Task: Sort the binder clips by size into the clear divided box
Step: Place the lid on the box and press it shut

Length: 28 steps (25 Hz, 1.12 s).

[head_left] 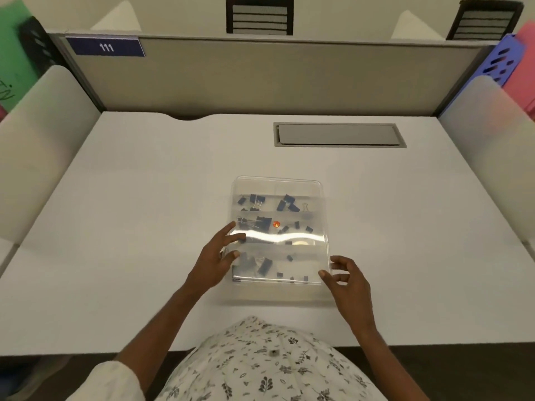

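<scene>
The clear divided box (315, 195) lies flat on the white desk in front of me, its see-through lid down and catching glare. Several blue binder clips (263, 222) of mixed sizes show through the lid, spread over its compartments, along with one small orange spot (276, 224). My left hand (215, 260) rests on the box's left edge, with straight fingers and thumb lying on the lid. My right hand (348, 280) pinches the near right corner of the box between thumb and curled fingers.
The white desk (144, 212) reaches out on both sides of the box. A grey cable hatch (338, 135) is set into it at the back right. Frosted side panels (37, 146) and a grey partition with a "111" label (107, 47) close in the desk.
</scene>
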{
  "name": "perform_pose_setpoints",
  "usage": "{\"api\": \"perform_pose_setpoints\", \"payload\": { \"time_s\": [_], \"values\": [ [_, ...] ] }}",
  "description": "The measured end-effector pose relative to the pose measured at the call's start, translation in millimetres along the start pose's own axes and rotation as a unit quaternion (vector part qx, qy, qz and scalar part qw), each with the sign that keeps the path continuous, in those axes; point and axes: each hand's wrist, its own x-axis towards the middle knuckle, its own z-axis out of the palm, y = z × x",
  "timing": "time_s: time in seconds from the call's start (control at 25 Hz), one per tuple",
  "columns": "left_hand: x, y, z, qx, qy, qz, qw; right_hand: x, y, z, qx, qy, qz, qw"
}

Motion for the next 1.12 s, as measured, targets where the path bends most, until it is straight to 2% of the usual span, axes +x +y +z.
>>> {"api": "perform_pose_setpoints", "payload": {
  "time_s": [0.16,0.28,0.4,0.84,0.96,1.12],
  "values": [
    [1.5,-8.0,17.0,0.026,0.033,0.016,0.999,-0.7,0.6,-1.3,-0.019,0.015,-0.012,1.000],
    [-3.2,-6.7,25.9,0.085,0.034,0.038,0.995,2.2,2.5,-1.4,-0.029,0.031,-0.016,0.999],
    [-10.7,-7.5,30.9,0.090,0.041,0.052,0.994,0.6,4.0,0.0,-0.038,0.033,-0.019,0.999],
    [-30.4,-16.8,42.7,0.118,0.060,0.021,0.991,-19.5,14.1,8.3,-0.060,0.064,-0.024,0.996],
    [-22.3,-9.9,45.2,0.166,0.062,0.022,0.984,-17.6,9.2,11.7,-0.101,0.062,-0.074,0.990],
    [6.4,4.4,46.8,0.222,0.044,0.033,0.974,5.2,-2.8,27.7,-0.217,0.040,-0.146,0.964]
  ]
}}
